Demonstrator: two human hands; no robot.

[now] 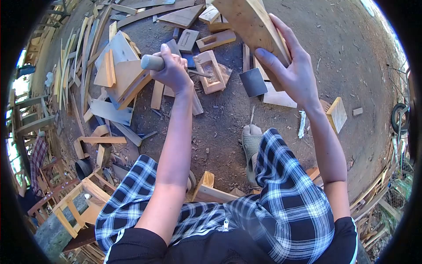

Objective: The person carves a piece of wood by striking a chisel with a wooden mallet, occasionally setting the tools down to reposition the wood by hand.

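Observation:
My left hand (172,72) is closed in a fist around a tool with a thick round grey handle (152,62). A thin shaft sticks out of the fist to the right, over a hollowed wooden block (210,72) on the ground. My right hand (295,66) grips a thick, pale wooden piece (252,26) raised in front of me, thumb on its near face and fingers along its right edge. The top of this piece runs out of view. Below it, a dark square plate (253,82) lies by other wood offcuts.
Wooden boards (125,72) and long strips (90,44) are piled on the left. A wooden frame (74,207) stands at the lower left. Nearer the right lies a wood block (337,115), and a tyre (399,118) is at the right edge. Another person's checked sleeve (38,154) shows far left.

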